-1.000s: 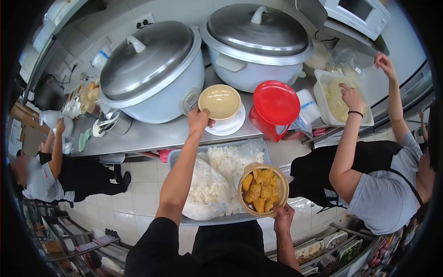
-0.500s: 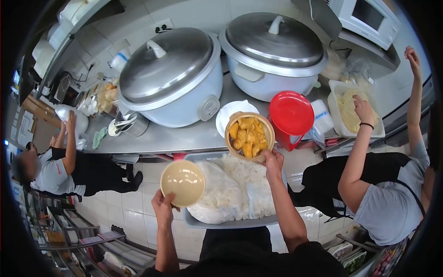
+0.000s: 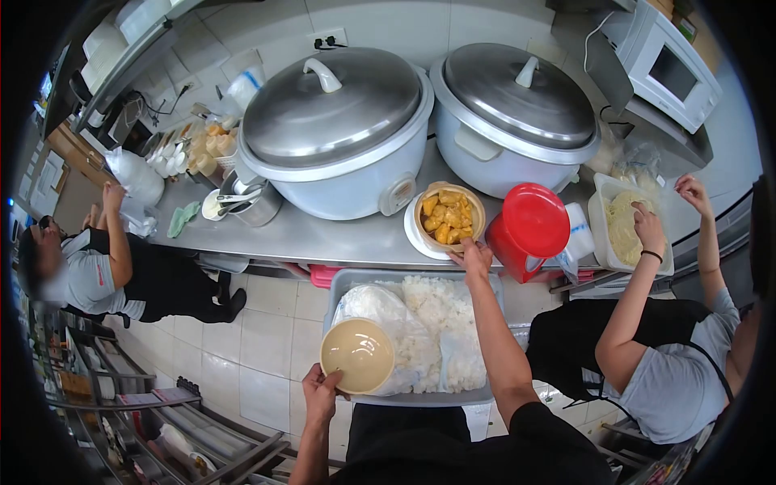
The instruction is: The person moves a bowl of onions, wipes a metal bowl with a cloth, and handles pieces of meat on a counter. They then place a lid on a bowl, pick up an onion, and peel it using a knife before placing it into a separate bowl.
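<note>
My left hand (image 3: 322, 390) grips the rim of an empty beige bowl (image 3: 357, 356), tilted above the left part of a grey tub (image 3: 477, 396). In the tub lie white rice (image 3: 444, 323) and a clear plastic bag (image 3: 372, 311). A pale blue paddle (image 3: 447, 356) rests on the rice. My right hand (image 3: 475, 259) holds the lower edge of a second bowl (image 3: 477, 212) filled with orange-yellow chunks (image 3: 444, 218). That bowl is over a white plate (image 3: 416, 234) at the counter's front edge; whether it touches the plate I cannot tell.
Two big lidded cookers (image 3: 339, 178) (image 3: 509, 153) stand at the back of the steel counter (image 3: 323, 242). A red lidded pitcher (image 3: 529, 230) is right of my right hand. One person (image 3: 671, 372) reaches into a noodle container (image 3: 626, 226); another person (image 3: 105, 275) stands left.
My right hand has carried the filled bowl from the counter's edge onto or over the white plate. My left hand has moved the empty bowl over the tub's left side. The view has shifted.
</note>
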Demonstrator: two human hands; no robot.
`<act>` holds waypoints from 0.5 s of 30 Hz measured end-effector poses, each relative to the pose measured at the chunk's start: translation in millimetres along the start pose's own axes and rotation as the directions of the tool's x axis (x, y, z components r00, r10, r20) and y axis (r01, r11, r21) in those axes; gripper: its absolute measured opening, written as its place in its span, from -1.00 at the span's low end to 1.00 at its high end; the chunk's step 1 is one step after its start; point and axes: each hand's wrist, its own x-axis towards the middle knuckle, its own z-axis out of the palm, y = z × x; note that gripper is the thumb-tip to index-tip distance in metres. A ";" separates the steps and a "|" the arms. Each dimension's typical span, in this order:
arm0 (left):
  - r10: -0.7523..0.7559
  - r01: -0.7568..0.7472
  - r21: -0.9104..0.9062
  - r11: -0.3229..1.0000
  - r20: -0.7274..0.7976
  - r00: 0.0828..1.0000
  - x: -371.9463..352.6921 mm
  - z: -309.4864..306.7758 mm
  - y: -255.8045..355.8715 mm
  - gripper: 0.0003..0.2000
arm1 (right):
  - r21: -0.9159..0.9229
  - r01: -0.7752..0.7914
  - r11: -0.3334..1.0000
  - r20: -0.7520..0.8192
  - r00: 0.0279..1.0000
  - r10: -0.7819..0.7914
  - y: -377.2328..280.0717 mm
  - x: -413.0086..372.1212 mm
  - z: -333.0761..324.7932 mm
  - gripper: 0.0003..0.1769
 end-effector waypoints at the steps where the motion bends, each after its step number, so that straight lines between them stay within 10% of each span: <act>1: -0.001 0.001 0.018 1.000 0.017 1.000 4.1 4.6 1.7 -0.84 | -0.041 0.000 0.999 0.053 0.999 0.002 2.9 3.9 -4.7 -0.66; 8: 0.081 -0.086 0.019 0.996 0.198 0.977 43.8 43.4 21.7 -0.81 | -0.490 0.167 0.856 0.210 0.975 -0.071 -24.9 -90.9 -27.3 -0.55; 12: 0.099 -0.117 0.035 0.992 0.341 0.935 59.5 68.5 31.0 -0.83 | -0.590 0.099 0.801 0.394 0.902 0.179 -11.7 -190.9 -19.9 -0.53; 15: 0.095 -0.167 0.115 0.979 0.465 0.880 63.8 82.6 38.0 -0.83 | -0.454 0.330 0.828 0.292 0.933 -0.212 25.2 -181.5 -31.2 -0.63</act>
